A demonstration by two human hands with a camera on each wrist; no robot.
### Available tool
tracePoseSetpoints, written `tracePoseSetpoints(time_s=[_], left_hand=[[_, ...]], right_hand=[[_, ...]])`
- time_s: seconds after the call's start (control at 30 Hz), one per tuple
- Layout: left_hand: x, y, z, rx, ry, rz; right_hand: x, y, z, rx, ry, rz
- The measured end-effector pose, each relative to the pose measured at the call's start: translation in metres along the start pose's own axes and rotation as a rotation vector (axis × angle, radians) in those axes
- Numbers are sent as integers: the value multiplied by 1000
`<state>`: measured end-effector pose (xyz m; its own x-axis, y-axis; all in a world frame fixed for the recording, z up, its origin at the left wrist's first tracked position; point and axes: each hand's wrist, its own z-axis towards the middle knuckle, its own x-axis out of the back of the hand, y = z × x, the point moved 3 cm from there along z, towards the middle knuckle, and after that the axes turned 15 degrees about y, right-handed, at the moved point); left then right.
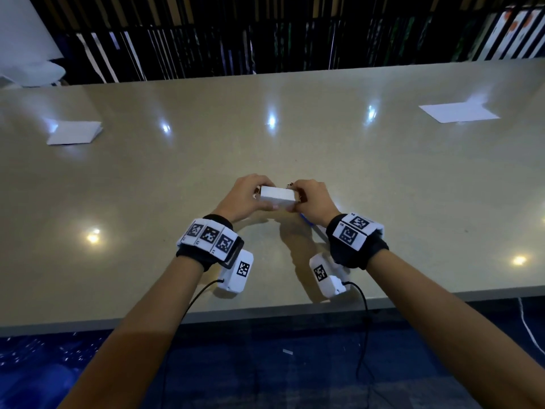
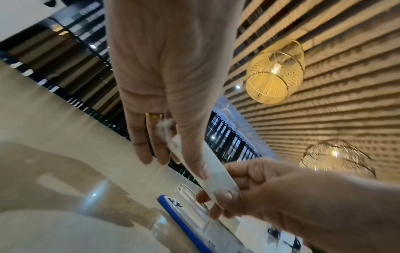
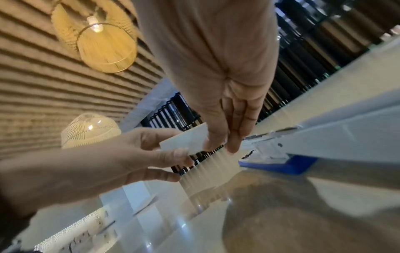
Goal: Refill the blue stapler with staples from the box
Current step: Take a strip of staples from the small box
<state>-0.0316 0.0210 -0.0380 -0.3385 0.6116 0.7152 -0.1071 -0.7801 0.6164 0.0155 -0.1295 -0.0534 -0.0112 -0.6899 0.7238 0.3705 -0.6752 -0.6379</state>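
Observation:
A small white staple box (image 1: pixel 277 197) is held just above the table between both hands. My left hand (image 1: pixel 259 199) grips its left end, thumb on the near side and fingers over the far side. My right hand (image 1: pixel 298 199) pinches the right end. The left wrist view shows the box (image 2: pixel 213 169) as a thin white slab between the two hands, and in the right wrist view the box (image 3: pixel 186 139) sits between thumbs and fingers. The blue stapler (image 2: pixel 184 222) lies opened out on the table under my right hand, mostly hidden in the head view (image 1: pixel 309 223).
The beige table (image 1: pixel 383 172) has a folded white paper (image 1: pixel 73 132) at the far left and a white sheet (image 1: pixel 458 112) at the far right. Its front edge (image 1: pixel 265 315) runs below my wrists. Cables hang from the wrist cameras.

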Motion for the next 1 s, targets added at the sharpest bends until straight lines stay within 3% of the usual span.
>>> tracePoseSetpoints(time_s=[0.17,0.33,0.53,0.63,0.8,1.0], left_hand=[[13,-4,-4,91,178,-226],[9,9,-8,-1,245,-339],[-1,2,-11,-62,206,-321],[-1,-3,-10,-103,275,-271],[2,-8,-6,-163,375,-155],[1,-4,-6,-196,384,-120]], right_hand=[[-3,2,-1,-102,-8,151],[-12,-12,-1,-23,-12,110],[-10,-18,-2,-66,46,396],[-9,-20,-4,-69,58,452],[-3,-18,-7,-248,77,773],[4,-25,-6,-212,115,766]])
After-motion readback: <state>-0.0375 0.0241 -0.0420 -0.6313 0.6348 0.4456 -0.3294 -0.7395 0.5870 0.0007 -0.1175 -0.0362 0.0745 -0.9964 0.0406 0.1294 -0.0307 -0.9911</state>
